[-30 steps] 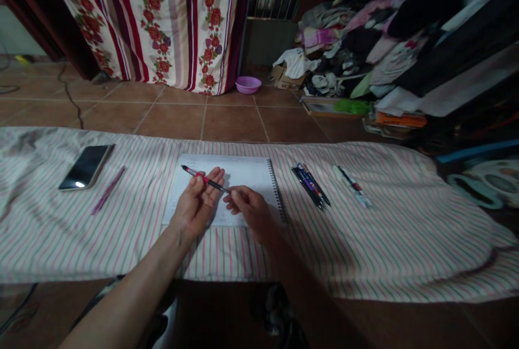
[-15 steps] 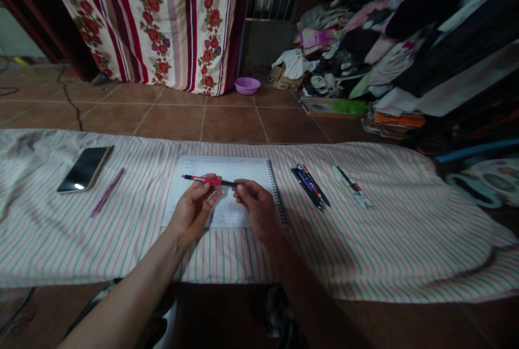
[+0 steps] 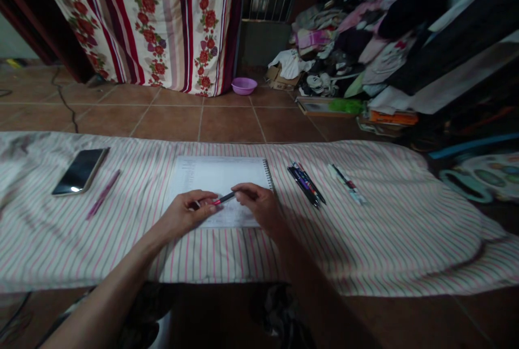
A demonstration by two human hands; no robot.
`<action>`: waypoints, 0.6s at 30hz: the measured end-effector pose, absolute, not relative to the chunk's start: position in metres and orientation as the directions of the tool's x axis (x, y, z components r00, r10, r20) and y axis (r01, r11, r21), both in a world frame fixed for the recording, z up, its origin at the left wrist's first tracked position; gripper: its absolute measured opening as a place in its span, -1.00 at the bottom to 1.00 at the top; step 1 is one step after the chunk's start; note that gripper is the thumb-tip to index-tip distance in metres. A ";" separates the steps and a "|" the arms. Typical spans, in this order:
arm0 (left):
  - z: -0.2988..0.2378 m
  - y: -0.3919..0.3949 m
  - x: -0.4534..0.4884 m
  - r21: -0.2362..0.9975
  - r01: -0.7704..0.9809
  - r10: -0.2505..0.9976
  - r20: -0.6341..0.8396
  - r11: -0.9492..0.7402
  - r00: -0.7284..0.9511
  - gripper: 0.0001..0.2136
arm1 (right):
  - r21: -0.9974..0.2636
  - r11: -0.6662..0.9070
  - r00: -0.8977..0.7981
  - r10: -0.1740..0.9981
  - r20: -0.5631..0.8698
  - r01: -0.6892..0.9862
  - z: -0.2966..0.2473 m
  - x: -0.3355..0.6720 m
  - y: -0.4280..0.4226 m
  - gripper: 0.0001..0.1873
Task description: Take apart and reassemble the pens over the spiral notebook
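A pink and black pen [image 3: 225,198] is held between my two hands, over the notebook. My left hand [image 3: 193,208] is closed on its pink end, which the fingers partly hide. At the dark end, my right hand [image 3: 259,203] pinches the pen between thumb and fingers. Beneath lies an open spiral notebook [image 3: 227,168] with writing on its page and the coil along its right side. To the right of the notebook rests a small bunch of pens [image 3: 305,184]. A purple pen [image 3: 103,195] lies to the left.
A striped cloth [image 3: 385,241] covers the low table. On it are a smartphone [image 3: 81,170] at the left and more pens [image 3: 348,182] at the right. Beyond, on the tiled floor, stand a purple basin [image 3: 244,86] and a heap of clothes [image 3: 365,35].
The pen has turned from nearly level to slanting, its pink end lower and now mostly covered by my left hand. My left hand has rolled over, back upward.
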State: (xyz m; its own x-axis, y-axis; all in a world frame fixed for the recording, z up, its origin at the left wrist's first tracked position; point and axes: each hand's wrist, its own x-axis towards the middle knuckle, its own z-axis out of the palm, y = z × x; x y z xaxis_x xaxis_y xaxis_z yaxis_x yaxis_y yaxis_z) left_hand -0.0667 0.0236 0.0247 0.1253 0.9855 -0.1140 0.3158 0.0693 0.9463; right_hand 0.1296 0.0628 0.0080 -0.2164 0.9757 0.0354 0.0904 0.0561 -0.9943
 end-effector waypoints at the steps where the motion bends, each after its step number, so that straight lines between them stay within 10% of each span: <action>1: 0.022 0.023 -0.064 0.901 0.433 0.986 -0.051 -0.022 0.157 -0.70 | -0.995 0.062 -0.242 0.969 0.041 0.078 0.006 0.125 0.061 -0.83; 8: 0.014 0.017 -0.047 0.523 0.797 0.945 0.274 -0.302 0.178 -0.74 | -0.981 -0.154 -0.147 0.980 -0.136 -0.121 0.000 0.104 0.058 -0.72; 18: 0.011 0.014 -0.034 0.343 0.888 0.909 0.383 -0.307 0.166 -0.75 | -0.982 -0.147 -0.082 0.987 -0.138 -0.118 0.007 0.103 0.056 -0.78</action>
